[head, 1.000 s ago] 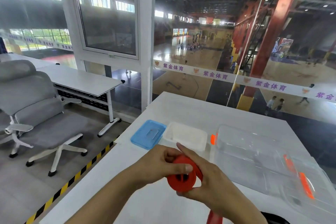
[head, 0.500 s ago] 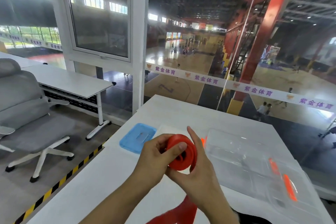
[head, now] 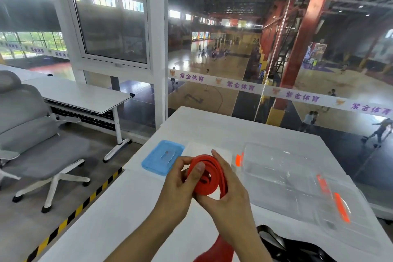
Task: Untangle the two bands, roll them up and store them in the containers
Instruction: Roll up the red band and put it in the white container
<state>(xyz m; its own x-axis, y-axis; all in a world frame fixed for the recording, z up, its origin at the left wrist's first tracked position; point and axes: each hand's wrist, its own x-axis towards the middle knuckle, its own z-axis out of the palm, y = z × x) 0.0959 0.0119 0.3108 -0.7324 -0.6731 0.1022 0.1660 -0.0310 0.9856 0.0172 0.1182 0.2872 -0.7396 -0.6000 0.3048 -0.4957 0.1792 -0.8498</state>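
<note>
1. The left hand (head: pixel 180 178) and right hand (head: pixel 227 195) both pinch the red band (head: pixel 209 174), held above the near table.
2. Soft, springy rubber (likely to uncoil): pinch the coil's flat sides.

head view | worn on head | faces forward-down | close over white table (head: pixel 212 125)
</note>
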